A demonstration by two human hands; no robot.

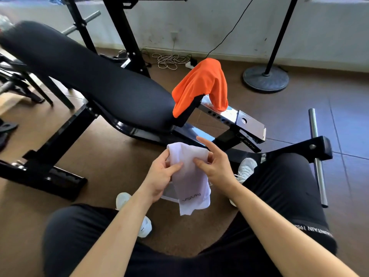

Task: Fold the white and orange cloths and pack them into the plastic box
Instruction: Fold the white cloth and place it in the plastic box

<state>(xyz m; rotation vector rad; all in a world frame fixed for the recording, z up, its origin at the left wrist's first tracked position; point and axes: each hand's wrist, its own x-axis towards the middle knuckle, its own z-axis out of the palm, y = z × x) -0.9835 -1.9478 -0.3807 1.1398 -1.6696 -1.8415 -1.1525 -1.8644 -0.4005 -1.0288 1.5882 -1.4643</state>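
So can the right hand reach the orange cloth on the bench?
Probably yes: nothing stands between the right hand and the orange cloth draped over the bench, though it is pinching the white cloth now.

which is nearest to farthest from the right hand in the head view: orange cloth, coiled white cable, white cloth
1. white cloth, pinched by the right hand
2. orange cloth, draped on bench end
3. coiled white cable, far by the wall
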